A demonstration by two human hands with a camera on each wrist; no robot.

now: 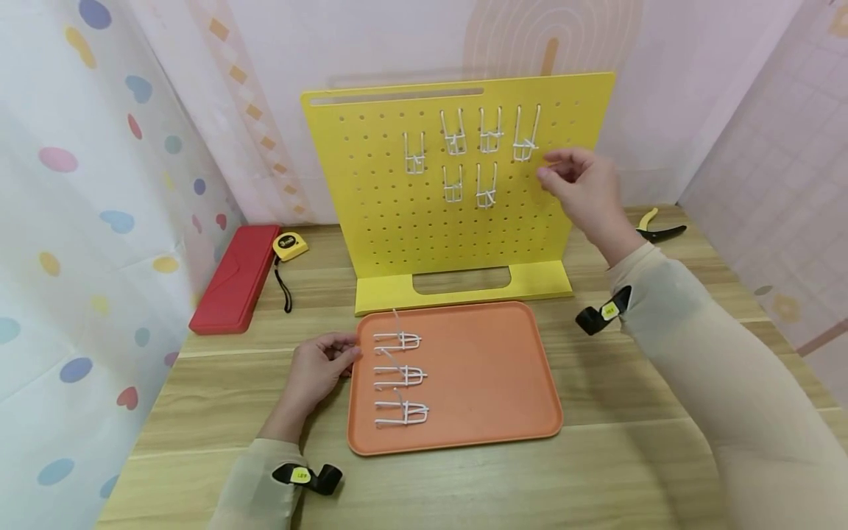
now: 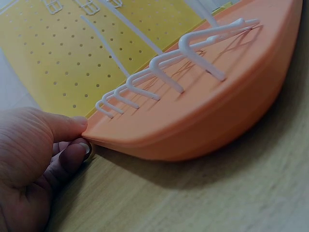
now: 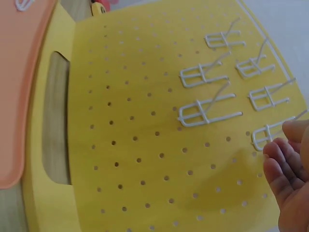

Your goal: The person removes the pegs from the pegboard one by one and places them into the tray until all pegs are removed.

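Note:
My left hand pinches the left rim of an orange tray between thumb and fingers. On the tray's left side lie three white wire pegboard hooks in a column, prongs toward that hand. Behind the tray stands a yellow pegboard carrying several more white hooks in two uneven rows. Just right of the rightmost upper hook is my right hand, its fingers loosely bent with nothing between them. In the right wrist view, the right hand partly overlaps that hook.
A red case and a yellow tape measure with a black strap lie left of the board. Pliers with yellow and black handles rest behind my right forearm. Patterned curtains surround the wooden table.

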